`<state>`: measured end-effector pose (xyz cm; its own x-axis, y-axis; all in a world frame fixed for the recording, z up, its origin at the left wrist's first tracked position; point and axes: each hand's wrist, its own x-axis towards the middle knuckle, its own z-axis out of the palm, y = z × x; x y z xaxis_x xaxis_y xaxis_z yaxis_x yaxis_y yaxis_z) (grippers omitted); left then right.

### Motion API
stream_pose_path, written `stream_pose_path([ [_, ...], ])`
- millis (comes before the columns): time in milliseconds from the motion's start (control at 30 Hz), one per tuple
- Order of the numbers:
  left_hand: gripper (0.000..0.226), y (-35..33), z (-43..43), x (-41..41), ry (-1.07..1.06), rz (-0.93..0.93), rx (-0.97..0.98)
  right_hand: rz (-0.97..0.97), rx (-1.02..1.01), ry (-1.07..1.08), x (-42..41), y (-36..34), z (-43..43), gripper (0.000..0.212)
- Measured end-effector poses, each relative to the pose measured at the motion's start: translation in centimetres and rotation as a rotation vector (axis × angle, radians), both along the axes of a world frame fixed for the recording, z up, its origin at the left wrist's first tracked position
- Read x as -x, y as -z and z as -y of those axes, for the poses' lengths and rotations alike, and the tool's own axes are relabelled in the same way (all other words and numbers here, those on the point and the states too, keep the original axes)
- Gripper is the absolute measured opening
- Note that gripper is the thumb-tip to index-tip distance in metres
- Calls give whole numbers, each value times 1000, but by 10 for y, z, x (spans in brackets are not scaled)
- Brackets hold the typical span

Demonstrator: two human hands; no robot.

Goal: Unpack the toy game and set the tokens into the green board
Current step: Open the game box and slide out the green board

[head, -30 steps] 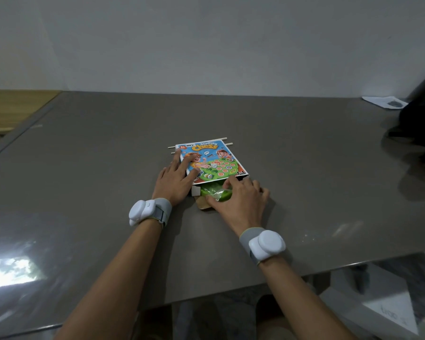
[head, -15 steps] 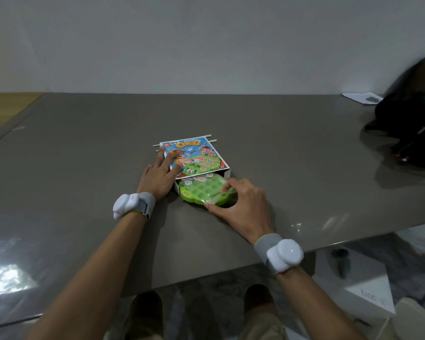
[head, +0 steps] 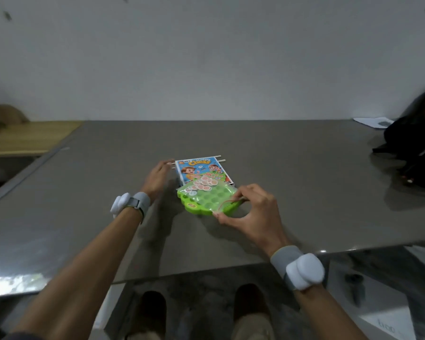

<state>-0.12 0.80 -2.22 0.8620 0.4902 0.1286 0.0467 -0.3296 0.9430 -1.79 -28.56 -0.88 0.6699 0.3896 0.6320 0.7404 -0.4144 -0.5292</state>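
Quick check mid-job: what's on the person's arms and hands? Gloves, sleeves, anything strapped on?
No gloves or sleeves show: left hand and right hand are bare, forearms too. Each wrist has a grey band holding a rounded white pod, the left wristband and right wristband. No cables visible.

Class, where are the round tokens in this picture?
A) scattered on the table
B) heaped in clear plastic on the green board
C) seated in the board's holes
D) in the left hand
B: the tokens lie heaped under clear plastic on the green board, which the right hand holds.
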Motion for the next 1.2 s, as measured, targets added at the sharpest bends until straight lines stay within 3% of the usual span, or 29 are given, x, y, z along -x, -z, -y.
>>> stream_pose_path([
  [267, 42, -38, -38, 86, -155, -52, -58, 1, -8, -195, 3, -12, -56, 46],
  [633, 31, -21, -91, 194, -315, -229, -103, -56, 118, -437, 5, -11, -172, 47],
  [900, 29, -5, -122, 210, -376, -310, -237, -82, 185, -460, -11, 9, -219, 48],
  [1200, 20, 11, -156, 171, -484, -349, -381, -141, 265, -495, -53, 31, -274, 39],
])
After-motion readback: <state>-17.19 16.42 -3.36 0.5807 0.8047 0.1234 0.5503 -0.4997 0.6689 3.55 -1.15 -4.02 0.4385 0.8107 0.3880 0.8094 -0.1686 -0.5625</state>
